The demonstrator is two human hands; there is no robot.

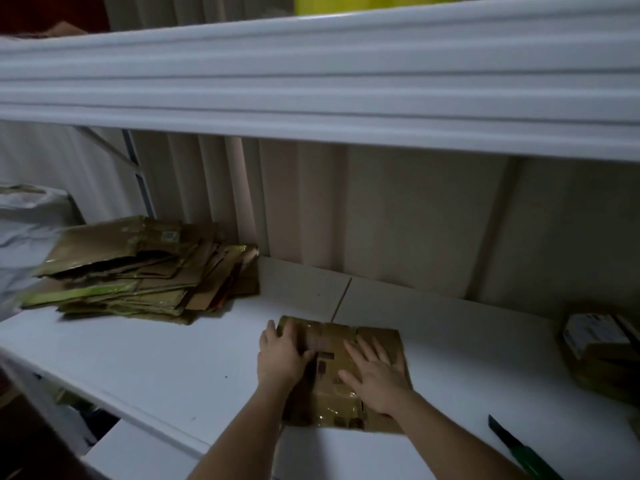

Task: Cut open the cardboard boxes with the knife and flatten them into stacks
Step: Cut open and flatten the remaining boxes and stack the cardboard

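The fingers of the right hand [375,372] lie straight and spread, palm down, pressing flat on the top of a flattened cardboard box [332,400]. They grasp nothing. The left hand [282,355] rests on the box's left edge, fingers reaching forward over the far left corner; this part is blurred, so whether they curl round the edge or only press on it cannot be told. Both bare forearms come up from the bottom of the view to meet at the box.

The box lies flat on a white shelf [156,358], near the middle, with shiny tape across the flap closest to the person and a few dark marks on its face. Its far edge sits near a low white board that runs along the back of the shelf.

Well to the left, on the same shelf, a stack of flattened boxes [138,271] is piled untidily, sheets fanned out at different angles. To the right of the hands, near the front edge, a knife [516,448] with a dark blade and a green handle lies apart from the box. At the far right stands a taped box [599,351], not flattened. Another white shelf [311,91] crosses overhead.
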